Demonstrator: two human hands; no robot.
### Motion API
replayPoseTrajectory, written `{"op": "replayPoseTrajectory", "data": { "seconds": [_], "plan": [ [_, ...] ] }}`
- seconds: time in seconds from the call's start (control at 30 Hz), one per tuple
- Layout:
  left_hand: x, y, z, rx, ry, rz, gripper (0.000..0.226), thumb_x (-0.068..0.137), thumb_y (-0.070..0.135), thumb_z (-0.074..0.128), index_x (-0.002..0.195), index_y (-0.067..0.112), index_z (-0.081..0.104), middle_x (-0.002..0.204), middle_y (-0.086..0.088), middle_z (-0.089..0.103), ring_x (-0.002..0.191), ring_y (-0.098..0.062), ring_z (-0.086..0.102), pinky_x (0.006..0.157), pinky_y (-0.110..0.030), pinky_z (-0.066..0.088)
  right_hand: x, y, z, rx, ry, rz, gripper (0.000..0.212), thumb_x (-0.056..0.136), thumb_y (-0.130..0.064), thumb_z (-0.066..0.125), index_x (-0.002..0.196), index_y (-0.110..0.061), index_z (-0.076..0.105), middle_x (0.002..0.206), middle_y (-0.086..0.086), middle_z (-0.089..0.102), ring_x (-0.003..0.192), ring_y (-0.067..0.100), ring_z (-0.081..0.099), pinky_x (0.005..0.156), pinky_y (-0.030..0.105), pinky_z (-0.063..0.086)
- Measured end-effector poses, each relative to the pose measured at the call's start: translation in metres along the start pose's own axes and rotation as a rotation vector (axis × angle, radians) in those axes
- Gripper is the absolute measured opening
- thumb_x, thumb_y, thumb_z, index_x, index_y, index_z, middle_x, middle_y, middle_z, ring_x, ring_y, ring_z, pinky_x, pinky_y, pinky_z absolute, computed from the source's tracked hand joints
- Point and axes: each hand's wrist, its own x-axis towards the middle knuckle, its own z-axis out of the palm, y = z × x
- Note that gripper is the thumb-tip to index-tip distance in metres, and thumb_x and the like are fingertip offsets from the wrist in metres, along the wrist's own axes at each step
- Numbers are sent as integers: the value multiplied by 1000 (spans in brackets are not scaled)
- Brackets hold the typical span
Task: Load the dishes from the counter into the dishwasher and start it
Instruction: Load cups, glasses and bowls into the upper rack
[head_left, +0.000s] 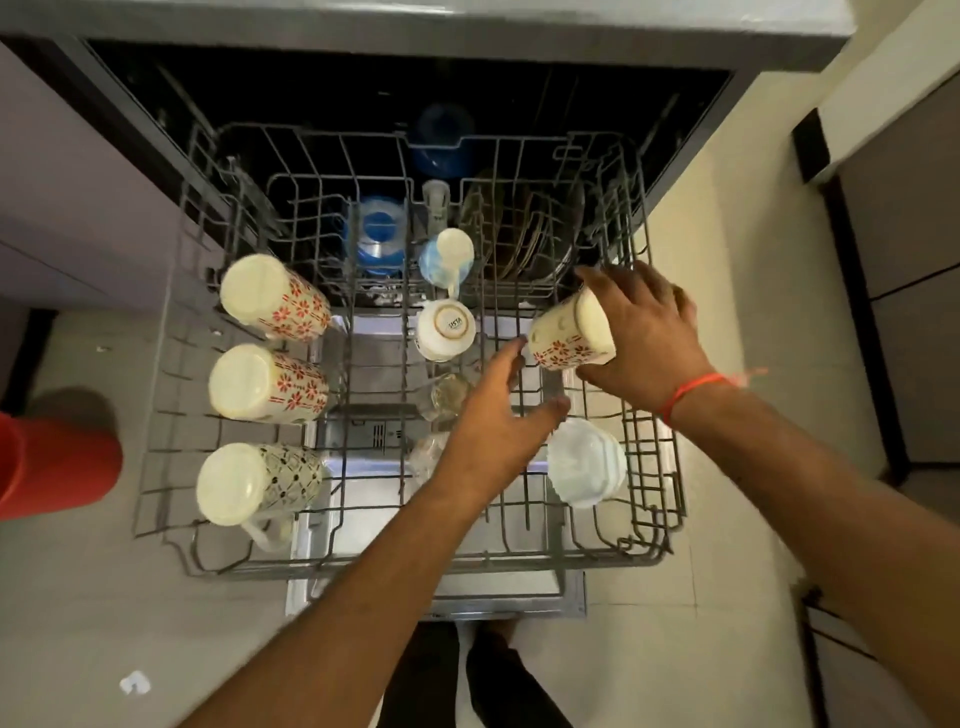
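Note:
The dishwasher's upper wire rack (171, 488) is pulled out over the open door. My right hand (649, 332) grips a cream mug with red flowers (563, 332), tilted bottom-up over the rack's right side. My left hand (498, 431) reaches in with fingers spread and straight, one fingertip close to that mug's rim. Two red-flower mugs (270, 299) (265, 384) and a black-patterned mug (249, 483) lie inverted along the left. A white cup (445, 328), a blue-white cup (447, 254), clear glasses (447, 397) and a white container (587, 462) sit in the rack.
Below and behind the rack, blue bowls (376, 236) and dark plates (524, 228) stand in the lower basket. A red bin (52, 462) stands on the floor at left. Cabinet fronts (914, 291) flank the right side. My feet (488, 670) show below the door.

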Motion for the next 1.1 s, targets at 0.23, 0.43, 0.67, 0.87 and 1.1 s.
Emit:
{"op": "replayPoseTrajectory", "data": {
  "seconds": [0.23, 0.43, 0.67, 0.87, 1.1],
  "plan": [
    [11, -10, 12, -34, -39, -11, 76, 93, 27, 73, 157, 31, 32, 152, 13, 46, 135, 0, 41, 117, -34, 37, 19, 20, 16, -133, -17, -94, 89, 70, -37, 83, 149, -30, 43, 143, 6, 53, 140, 33, 37, 114, 60, 22],
    [5, -7, -27, -75, 6, 10, 76, 92, 28, 75, 155, 38, 34, 136, 32, 42, 139, -1, 40, 120, -37, 36, 26, -1, -9, 73, -52, -37, 81, 62, -52, 79, 136, -36, 50, 128, 0, 56, 123, 27, 52, 109, 58, 31],
    [17, 22, -87, -132, 98, 131, 71, 92, 26, 74, 150, 42, 36, 144, 24, 51, 135, 6, 46, 115, -32, 41, 59, -90, -50, 384, 80, -155, 87, 63, -56, 85, 140, -31, 52, 126, -7, 50, 113, 12, 52, 97, 28, 45],
    [36, 23, -149, -181, 224, 133, 69, 93, 15, 72, 150, 33, 38, 132, 27, 56, 121, 16, 50, 108, -22, 44, 145, -170, -9, 592, 113, -165, 86, 47, -63, 79, 120, -21, 65, 115, 0, 68, 109, 15, 64, 97, 36, 52],
    [54, 17, -202, -139, 370, 26, 58, 94, 14, 63, 144, 35, 42, 113, 25, 62, 99, 17, 59, 88, -13, 48, 200, -251, 25, 548, 51, -198, 79, 48, -59, 79, 116, -20, 67, 116, 3, 68, 106, 19, 63, 91, 37, 54]
  ]
}}
